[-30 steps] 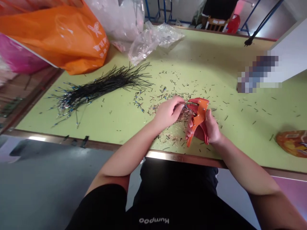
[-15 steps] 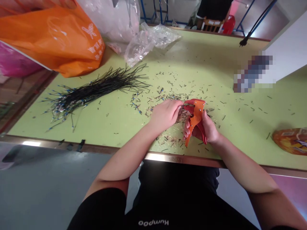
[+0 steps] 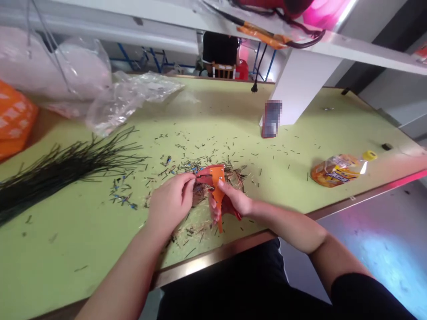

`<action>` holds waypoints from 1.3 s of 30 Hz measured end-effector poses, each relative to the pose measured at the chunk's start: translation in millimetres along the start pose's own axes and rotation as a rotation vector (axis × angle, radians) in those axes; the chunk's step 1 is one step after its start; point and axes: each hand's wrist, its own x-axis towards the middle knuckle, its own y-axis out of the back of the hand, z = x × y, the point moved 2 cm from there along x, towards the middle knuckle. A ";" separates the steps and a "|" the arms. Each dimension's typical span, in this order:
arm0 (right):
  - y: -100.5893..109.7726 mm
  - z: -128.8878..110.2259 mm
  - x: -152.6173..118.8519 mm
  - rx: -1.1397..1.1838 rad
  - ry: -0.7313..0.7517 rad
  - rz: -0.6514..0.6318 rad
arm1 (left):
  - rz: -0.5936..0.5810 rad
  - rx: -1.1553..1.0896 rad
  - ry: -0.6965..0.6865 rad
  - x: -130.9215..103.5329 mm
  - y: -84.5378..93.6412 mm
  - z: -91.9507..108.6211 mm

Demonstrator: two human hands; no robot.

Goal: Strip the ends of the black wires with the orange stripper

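Note:
My right hand (image 3: 235, 200) is wrapped round an orange and red wire stripper (image 3: 217, 189), its thumb on the orange side and its fingers round the handles. The stripper's jaws point left. Right at the jaws, my left hand (image 3: 171, 198) is closed in a pinch on a thin black wire, mostly hidden by the fingers. Under and around both hands lie a pile of black and copper-coloured scraps and short black offcuts. A bundle of long black wires (image 3: 63, 171) lies on the left of the table (image 3: 283, 169).
Clear plastic bags (image 3: 133, 95) and an orange bag (image 3: 13, 122) stand at the back left. A blurred-out phone-like object (image 3: 271, 119) leans on a white post (image 3: 295, 89). A bottle with a yellow cap (image 3: 340, 170) lies at right. A shelf (image 3: 160, 18) crosses above; a person sits beyond.
My view has swung right and up, bringing in the shelf and the whole bottle. Both hands stay together at the wire stripper, with little change in grip.

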 end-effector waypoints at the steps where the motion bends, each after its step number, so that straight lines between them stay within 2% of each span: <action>1: -0.7 1.9 0.6 0.002 -0.004 0.009 | 0.000 -0.004 0.007 0.0 0.1 -0.1; 4: -2.3 7.4 2.2 0.003 -0.022 0.045 | 0.011 -0.007 0.025 -0.5 -0.4 -1.1; 11: -6.1 7.3 4.6 -0.022 0.047 0.114 | 0.021 0.035 0.011 0.7 -6.9 -4.7; 18: -5.6 9.8 6.7 -0.030 0.065 0.160 | -0.133 0.108 0.029 3.1 -5.7 -5.0; 25: -4.2 14.9 11.5 -0.017 0.094 0.178 | -0.061 0.099 -0.064 1.9 -9.9 -12.6; 29: -10.7 14.1 5.7 -0.010 0.089 0.186 | -0.066 0.132 -0.043 -0.9 -7.9 -9.0; 33: -16.4 11.1 2.1 -0.021 0.099 0.236 | -0.075 0.084 -0.079 0.5 -4.1 -5.3; 39: -19.4 1.8 -1.7 -0.031 0.163 0.145 | 0.022 0.051 -0.148 4.7 4.2 -6.0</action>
